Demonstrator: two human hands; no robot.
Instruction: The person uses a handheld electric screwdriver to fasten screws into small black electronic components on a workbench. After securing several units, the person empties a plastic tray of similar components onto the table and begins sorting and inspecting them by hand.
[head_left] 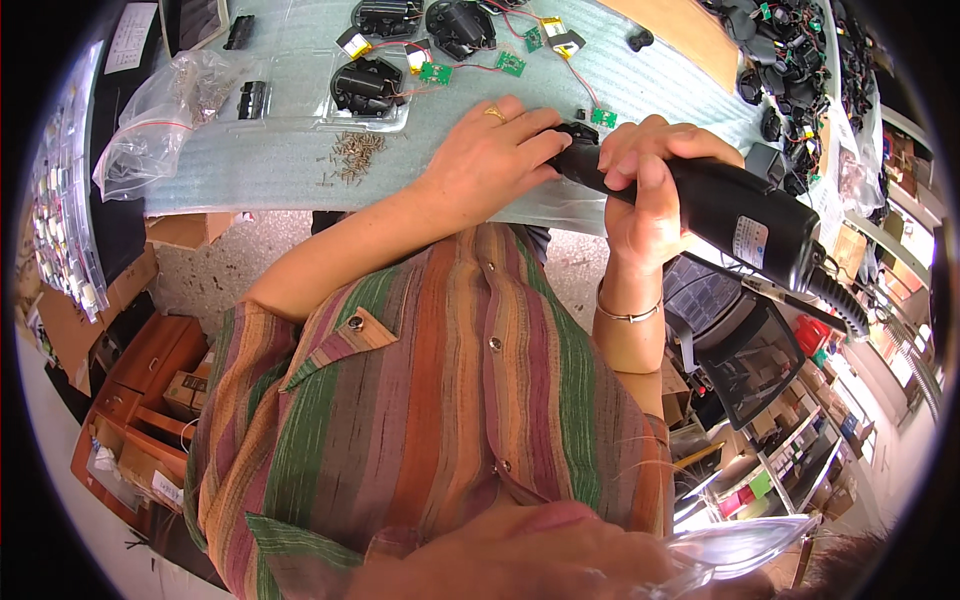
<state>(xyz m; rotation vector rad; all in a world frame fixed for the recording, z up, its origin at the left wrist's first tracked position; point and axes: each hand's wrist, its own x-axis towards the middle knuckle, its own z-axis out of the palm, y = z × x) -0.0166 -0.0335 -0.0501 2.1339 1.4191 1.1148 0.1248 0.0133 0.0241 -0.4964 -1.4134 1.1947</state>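
My right hand [645, 195] is wrapped round a black corded electric screwdriver [750, 220], held nearly level with its nose pointing left. At that nose, a small black plastic part [578, 131] lies on the table, mostly hidden by fingers. My left hand [485, 155] grips this part, its fingers bent against it. Whether the bit sits in a screw is hidden. Just beyond my hands lies a small green circuit board [603, 117] on a thin red wire. Left of my left hand is a pile of small screws [355, 157].
Round black housings [368, 90] with wires, batteries and boards stand farther back, one on a clear tray [330, 118]. A plastic bag of screws [165, 115] lies at the left. Many black parts [775, 70] are heaped at the right. A coiled cord [845, 305] trails from the screwdriver.
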